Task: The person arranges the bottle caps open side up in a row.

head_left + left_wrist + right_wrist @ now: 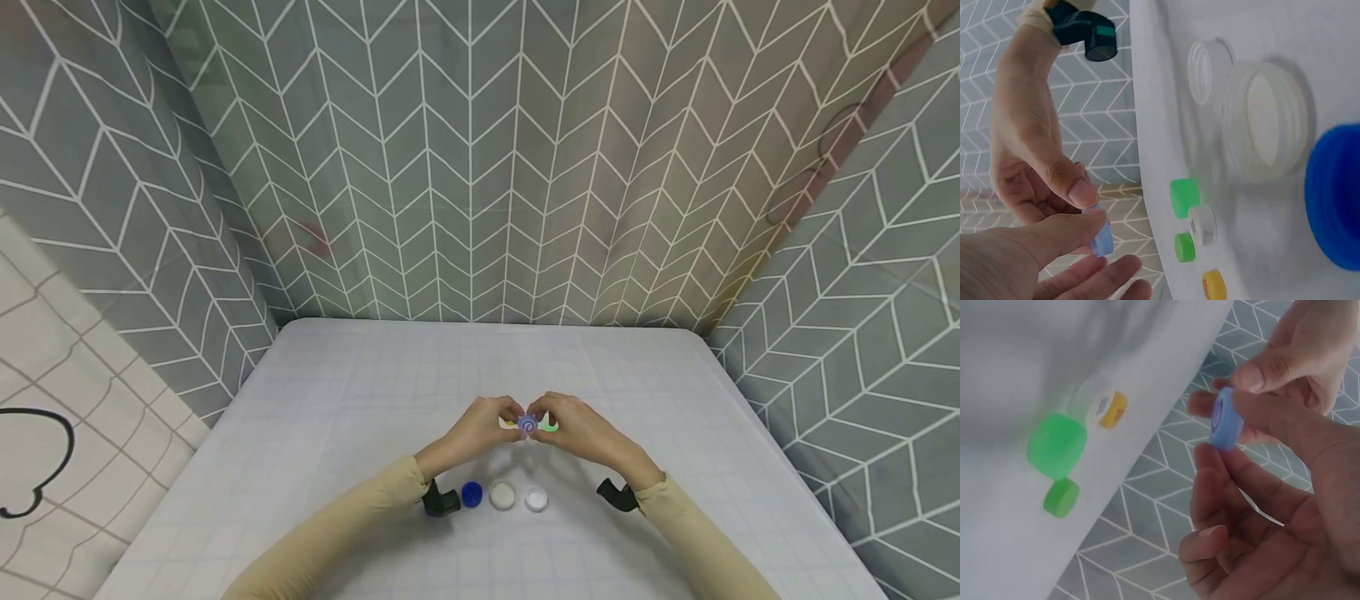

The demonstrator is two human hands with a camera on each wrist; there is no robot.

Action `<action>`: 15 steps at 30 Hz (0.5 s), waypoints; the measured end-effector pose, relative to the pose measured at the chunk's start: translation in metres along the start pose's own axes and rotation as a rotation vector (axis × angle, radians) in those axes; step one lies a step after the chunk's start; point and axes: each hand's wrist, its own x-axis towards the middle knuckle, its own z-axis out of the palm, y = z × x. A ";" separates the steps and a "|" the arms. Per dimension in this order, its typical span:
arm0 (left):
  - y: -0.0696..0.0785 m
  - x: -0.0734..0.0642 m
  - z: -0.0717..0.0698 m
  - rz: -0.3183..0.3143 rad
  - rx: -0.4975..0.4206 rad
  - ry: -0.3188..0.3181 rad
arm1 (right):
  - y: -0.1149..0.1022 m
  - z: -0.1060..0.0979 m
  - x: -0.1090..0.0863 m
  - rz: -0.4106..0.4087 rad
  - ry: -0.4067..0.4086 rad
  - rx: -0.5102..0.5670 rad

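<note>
Both hands meet over the table around a small light-blue bottle cap (528, 424), raised above the surface. My left hand (480, 429) pinches one side of the cap between thumb and fingers. From the other side, my right hand (581, 427) grips it in the same manner. A spiral-like mark shows on the cap's face. Below the hands lie a larger green cap (1057, 447), a smaller green cap (1061, 497), a white cap with print (1202, 225) and a yellow cap (1214, 285). The head view mostly hides these behind the fingers.
Nearer the body, a dark-blue cap (472, 494), a cream translucent lid (502, 496) and a white cap (536, 499) form a row on the white table (375, 367). Something blue peeks out under the left wrist camera (442, 502). Patterned curtains (495, 167) border the table.
</note>
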 end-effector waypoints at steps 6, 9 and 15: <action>0.014 0.000 0.008 0.041 0.135 0.007 | 0.002 -0.009 -0.009 -0.004 -0.026 -0.005; 0.020 0.000 0.015 0.076 0.216 0.014 | 0.001 -0.013 -0.017 0.017 -0.039 -0.021; 0.031 -0.006 0.033 0.161 0.377 0.036 | -0.001 -0.020 -0.035 0.036 -0.086 -0.064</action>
